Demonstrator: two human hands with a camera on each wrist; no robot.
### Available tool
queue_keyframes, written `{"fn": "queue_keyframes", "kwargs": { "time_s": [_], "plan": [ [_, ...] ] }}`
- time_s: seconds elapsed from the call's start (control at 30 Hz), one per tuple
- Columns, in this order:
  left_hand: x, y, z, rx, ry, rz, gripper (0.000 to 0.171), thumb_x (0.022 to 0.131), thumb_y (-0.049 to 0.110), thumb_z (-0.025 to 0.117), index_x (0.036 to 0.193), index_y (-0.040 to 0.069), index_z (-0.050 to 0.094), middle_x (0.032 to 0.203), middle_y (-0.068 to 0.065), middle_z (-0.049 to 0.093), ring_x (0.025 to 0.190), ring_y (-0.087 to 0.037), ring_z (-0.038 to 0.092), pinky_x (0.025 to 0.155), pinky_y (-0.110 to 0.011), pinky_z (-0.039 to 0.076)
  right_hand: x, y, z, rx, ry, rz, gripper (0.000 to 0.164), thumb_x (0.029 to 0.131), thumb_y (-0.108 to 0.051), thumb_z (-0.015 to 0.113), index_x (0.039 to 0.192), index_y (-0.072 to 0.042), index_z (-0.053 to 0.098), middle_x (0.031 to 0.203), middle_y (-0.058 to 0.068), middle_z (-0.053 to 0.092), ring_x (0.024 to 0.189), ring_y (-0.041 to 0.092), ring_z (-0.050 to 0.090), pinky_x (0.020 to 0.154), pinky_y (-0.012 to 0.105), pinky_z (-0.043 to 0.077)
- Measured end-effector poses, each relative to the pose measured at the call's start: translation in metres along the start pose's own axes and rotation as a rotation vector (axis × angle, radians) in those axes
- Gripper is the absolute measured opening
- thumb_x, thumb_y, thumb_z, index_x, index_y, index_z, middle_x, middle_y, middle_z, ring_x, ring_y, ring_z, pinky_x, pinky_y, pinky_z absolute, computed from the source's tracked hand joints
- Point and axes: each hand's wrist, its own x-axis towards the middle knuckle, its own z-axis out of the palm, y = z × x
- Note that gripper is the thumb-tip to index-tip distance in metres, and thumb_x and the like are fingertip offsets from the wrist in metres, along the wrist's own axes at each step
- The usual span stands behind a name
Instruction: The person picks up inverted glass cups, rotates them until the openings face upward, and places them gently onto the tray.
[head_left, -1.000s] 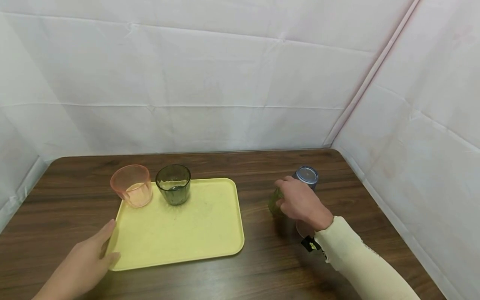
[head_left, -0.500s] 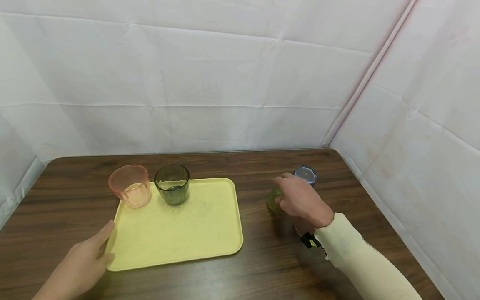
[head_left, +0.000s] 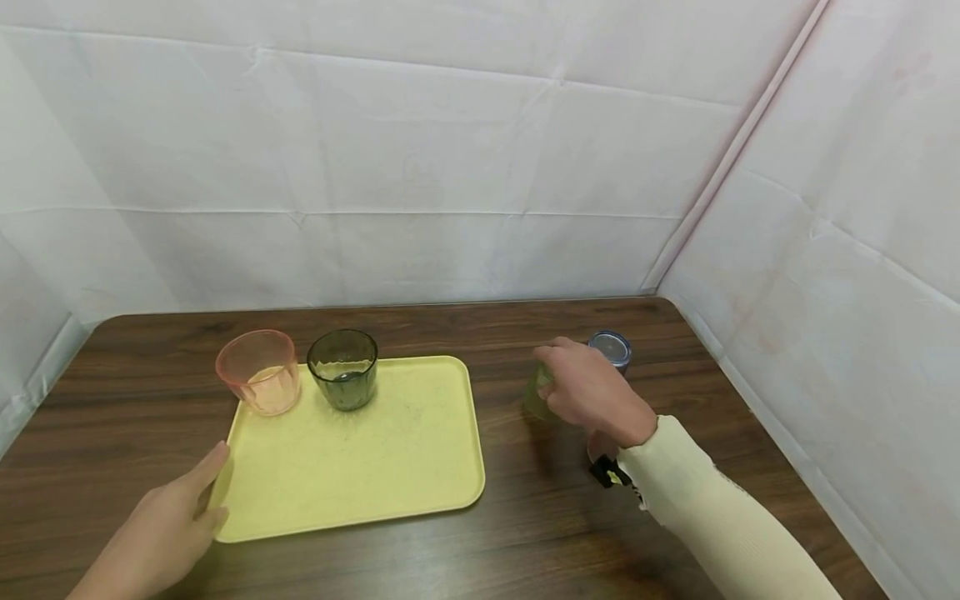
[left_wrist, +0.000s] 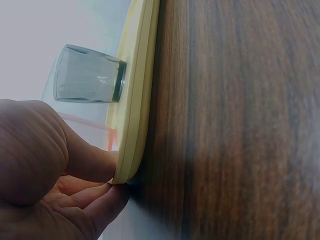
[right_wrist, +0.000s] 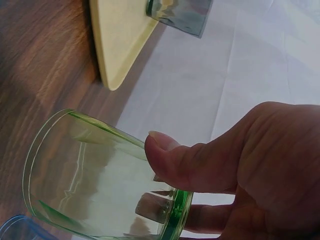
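My right hand grips a light green drinking glass near its thick base, thumb on one side and fingers on the other. The glass is upside down, rim toward the table; whether it touches the wood I cannot tell. In the head view, the hand hides much of this green glass. At the left, my left hand pinches the edge of a yellow tray between thumb and fingers. An orange glass and a dark green glass stand upright at the tray's back left.
Behind my right hand is an upturned blue glass. A pinkish clear glass lies mostly hidden beneath my right wrist. White cloth walls close off the back and sides of the dark wooden table.
My right hand has moved slightly left with the green glass, toward the tray. My left hand keeps its place at the tray edge.
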Motion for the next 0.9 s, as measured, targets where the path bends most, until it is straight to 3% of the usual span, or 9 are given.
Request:
{"fn": "queue_keyframes", "kwargs": {
  "time_s": [0.1, 0.3, 0.63, 0.9],
  "plan": [
    [0.001, 0.000, -0.001, -0.002, -0.011, -0.008, 0.076, 0.096, 0.003, 0.065, 0.157, -0.016, 0.024, 0.151, -0.044, 0.037, 0.130, -0.063, 0.049, 0.096, -0.076, 0.047, 0.003, -0.003, -0.002, -0.002, 0.007, -0.015, 0.037, 0.085, 0.000, 0.066, 0.122, -0.002, 0.071, 0.116, 0.015, 0.072, 0.093, 0.023, 0.064, 0.074, 0.037, 0.054],
    [0.001, -0.003, 0.000, -0.004, -0.029, -0.015, 0.076, 0.098, 0.005, 0.063, 0.158, -0.015, 0.022, 0.154, -0.043, 0.033, 0.133, -0.063, 0.045, 0.098, -0.078, 0.044, 0.009, -0.011, -0.008, 0.026, -0.006, -0.004, 0.037, 0.085, 0.002, 0.064, 0.121, -0.004, 0.072, 0.112, 0.012, 0.072, 0.091, 0.021, 0.060, 0.074, 0.034, 0.051],
    [0.002, -0.005, 0.002, -0.008, -0.011, -0.011, 0.074, 0.099, 0.005, 0.061, 0.159, -0.013, 0.021, 0.154, -0.043, 0.033, 0.131, -0.063, 0.048, 0.096, -0.078, 0.045, 0.013, -0.021, -0.016, 0.044, -0.006, -0.018, 0.049, 0.086, 0.003, 0.058, 0.133, -0.004, 0.068, 0.126, 0.013, 0.070, 0.109, 0.026, 0.068, 0.085, 0.038, 0.057],
    [0.001, -0.006, 0.004, -0.034, -0.070, -0.049, 0.076, 0.102, 0.007, 0.058, 0.162, -0.009, 0.014, 0.159, -0.041, 0.025, 0.134, -0.061, 0.048, 0.098, -0.077, 0.045, 0.016, -0.027, -0.019, 0.022, 0.009, -0.038, 0.044, 0.085, 0.004, 0.061, 0.127, -0.005, 0.071, 0.119, 0.011, 0.071, 0.103, 0.024, 0.067, 0.083, 0.038, 0.057]
  ]
}}
